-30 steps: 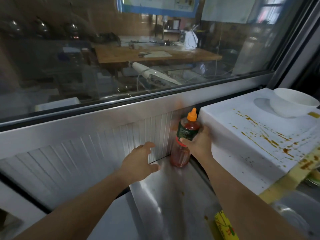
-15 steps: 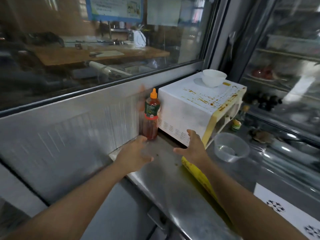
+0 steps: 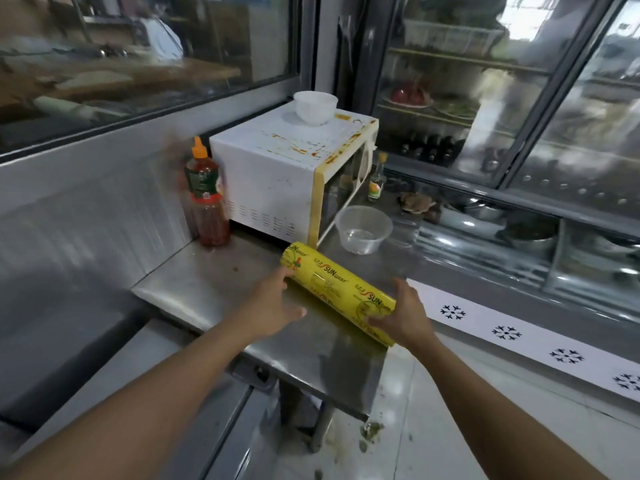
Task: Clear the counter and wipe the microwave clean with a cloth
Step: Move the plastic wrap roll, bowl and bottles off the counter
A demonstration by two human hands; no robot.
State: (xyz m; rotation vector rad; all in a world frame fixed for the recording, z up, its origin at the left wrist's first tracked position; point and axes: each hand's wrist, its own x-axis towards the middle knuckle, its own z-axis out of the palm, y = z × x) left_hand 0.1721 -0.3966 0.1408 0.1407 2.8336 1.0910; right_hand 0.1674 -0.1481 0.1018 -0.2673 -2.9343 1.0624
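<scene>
Both hands are at a yellow roll of wrap on the steel counter, in front of the stained microwave.

The yellow roll (image 3: pixel 339 289) lies flat on the counter (image 3: pixel 207 289), one end near the microwave (image 3: pixel 277 174), the other end at the counter's front edge. The left hand (image 3: pixel 273 308) is spread wide, its fingertips touching the roll's far part. The right hand (image 3: pixel 403 315) cups the near end with open fingers; whether it already grips is hard to tell. The microwave top has brown sauce streaks and a white bowl (image 3: pixel 315 107) stands on it. A red sauce bottle (image 3: pixel 205 195) stands upright just beside its left wall. A clear plastic container (image 3: pixel 363 230) sits on the counter before the microwave door.
</scene>
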